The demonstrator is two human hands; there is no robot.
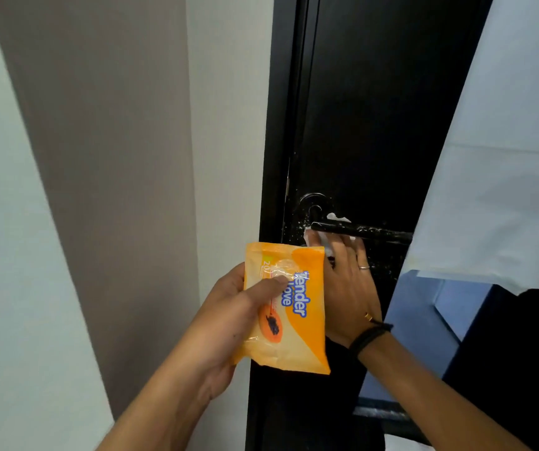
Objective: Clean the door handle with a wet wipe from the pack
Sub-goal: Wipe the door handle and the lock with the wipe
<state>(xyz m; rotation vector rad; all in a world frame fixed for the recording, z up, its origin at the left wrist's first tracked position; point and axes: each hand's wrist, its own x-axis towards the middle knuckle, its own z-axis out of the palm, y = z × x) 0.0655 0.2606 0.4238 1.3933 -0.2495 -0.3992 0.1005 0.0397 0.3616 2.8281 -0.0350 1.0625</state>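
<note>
A black lever door handle (372, 232) sticks out from a black door (375, 109), with white specks on it and on its round base (312, 206). My right hand (348, 288) presses a white wet wipe (318, 237) against the underside of the lever near the base; a bit of wipe shows above the lever too. My left hand (229, 314) holds an orange wet wipe pack (294, 307) upright in front of the door, thumb on its front.
A grey and white wall (99, 157) runs along the left of the door frame. A pale blue panel (506, 141) covers the lever's right end. Below it lie a blue surface (424, 320) and a dark object.
</note>
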